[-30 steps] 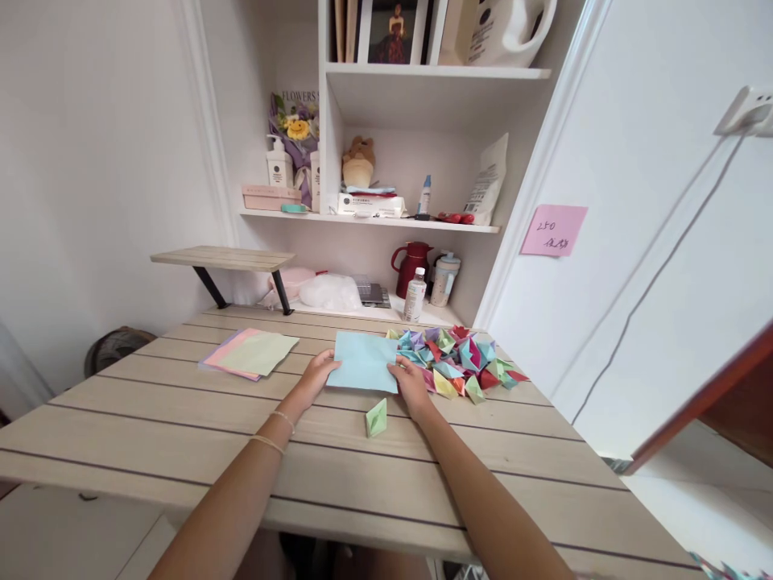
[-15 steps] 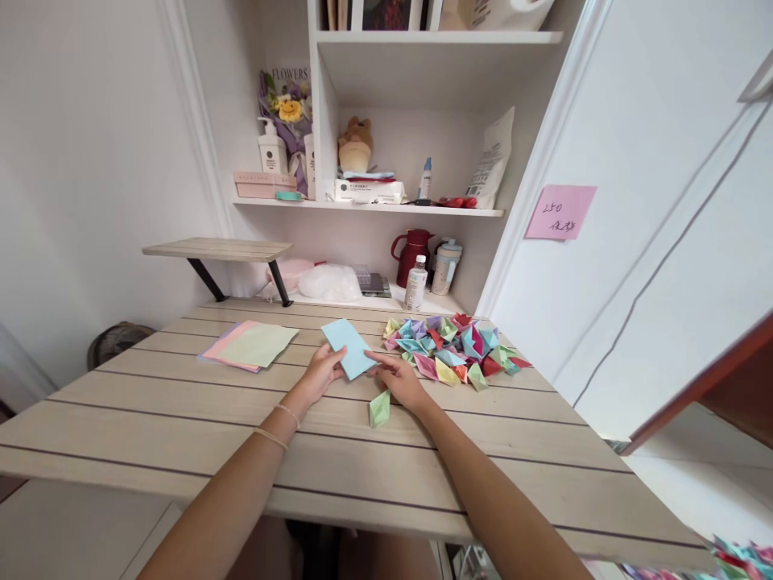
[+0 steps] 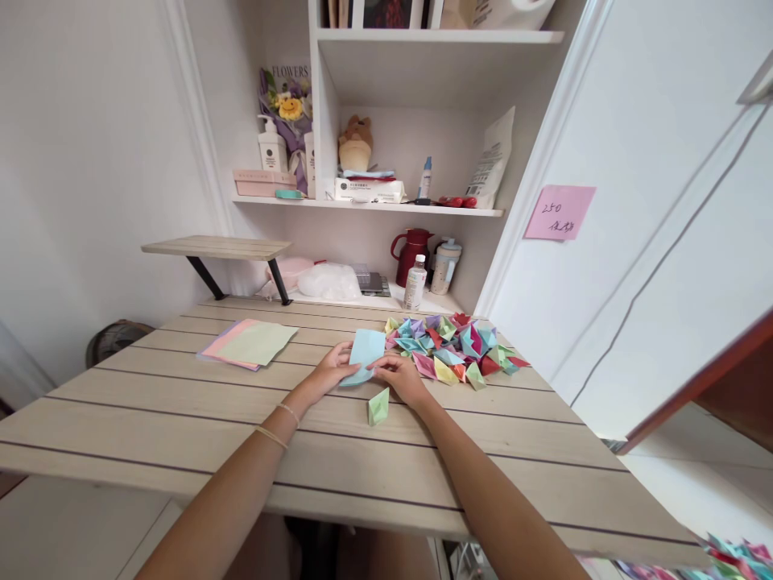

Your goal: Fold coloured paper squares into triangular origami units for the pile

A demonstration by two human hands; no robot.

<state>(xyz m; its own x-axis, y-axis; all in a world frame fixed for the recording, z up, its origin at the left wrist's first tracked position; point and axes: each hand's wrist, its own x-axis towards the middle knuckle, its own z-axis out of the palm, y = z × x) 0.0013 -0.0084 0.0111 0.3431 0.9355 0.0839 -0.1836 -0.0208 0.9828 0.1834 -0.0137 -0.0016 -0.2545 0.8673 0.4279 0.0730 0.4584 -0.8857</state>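
A light blue sheet of folded paper [image 3: 367, 351] is held up between my two hands over the wooden table [image 3: 241, 451]. My left hand [image 3: 329, 370] grips its lower left side, thumb on the front. At the lower right edge, my right hand [image 3: 398, 377] pinches the paper between thumb and fingers. Just below the hands, a small light green folded paper boat [image 3: 378, 407] lies on the table. A pile of folded paper boats [image 3: 450, 346] in many colours sits to the right, close beyond my right hand.
Flat coloured paper sheets [image 3: 250, 345] lie stacked at the left. A small raised wooden stand [image 3: 217, 247] is at the back left. A plastic bottle [image 3: 415, 283], a red jug [image 3: 411, 254] and a tumbler [image 3: 445, 266] stand behind the pile. More folded paper [image 3: 737, 557] shows at lower right.
The blue paper has turned more upright and shifted slightly right between my hands. My left hand has moved a little to the right with it. The green boat lies where it was.
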